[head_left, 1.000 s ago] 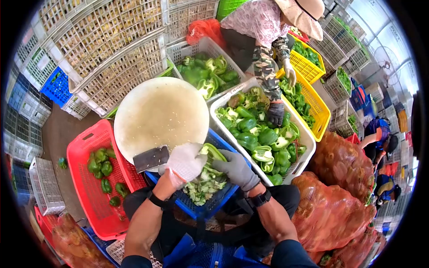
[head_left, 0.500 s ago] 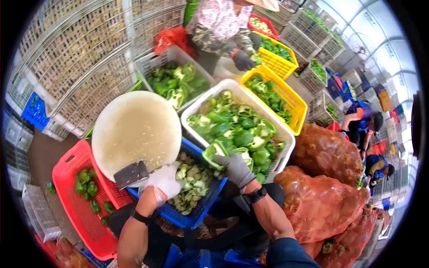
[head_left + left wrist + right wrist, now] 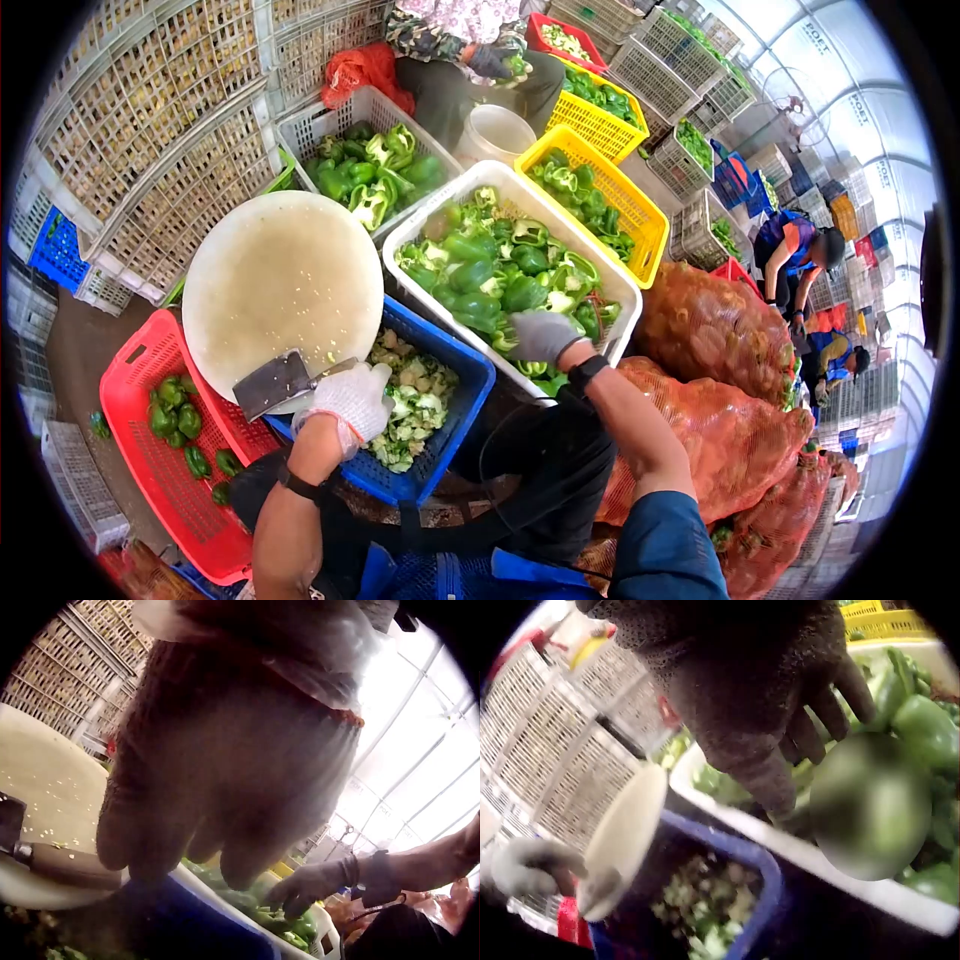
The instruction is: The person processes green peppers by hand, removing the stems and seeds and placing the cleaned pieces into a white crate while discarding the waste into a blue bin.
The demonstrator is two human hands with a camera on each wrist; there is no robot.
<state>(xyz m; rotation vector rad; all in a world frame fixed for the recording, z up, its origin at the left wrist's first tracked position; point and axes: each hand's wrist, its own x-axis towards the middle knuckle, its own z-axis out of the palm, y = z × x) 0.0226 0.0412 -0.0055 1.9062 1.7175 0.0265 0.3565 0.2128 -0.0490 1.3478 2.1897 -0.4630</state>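
Observation:
On the round board [image 3: 285, 285] lies a cleaver [image 3: 275, 383]. My left hand [image 3: 352, 402], in a white glove, hovers beside its handle, over the edge of a blue basket [image 3: 478, 375]. The left wrist view has these fingers [image 3: 240, 862] loosely extended, with the cleaver handle [image 3: 71, 866] lying next to them, not gripped. My right hand [image 3: 543, 336], in a grey glove, reaches over a white crate [image 3: 625, 330] of green peppers [image 3: 523, 292]. In the right wrist view this hand [image 3: 757, 712] has its fingers spread downward among the peppers; no pepper is held.
Chopped pieces [image 3: 415, 410] fill the blue basket. A red basket [image 3: 150, 480] with several peppers stands at the left, net sacks [image 3: 700, 430] at the right. Beyond are a grey crate [image 3: 440, 200], a yellow basket [image 3: 650, 225], a white bucket [image 3: 497, 135] and a seated person [image 3: 480, 60].
The pepper half that my right hand held is out of its fingers, and that hand is now over the white crate. My left hand has moved off the chopped pieces toward the cleaver handle.

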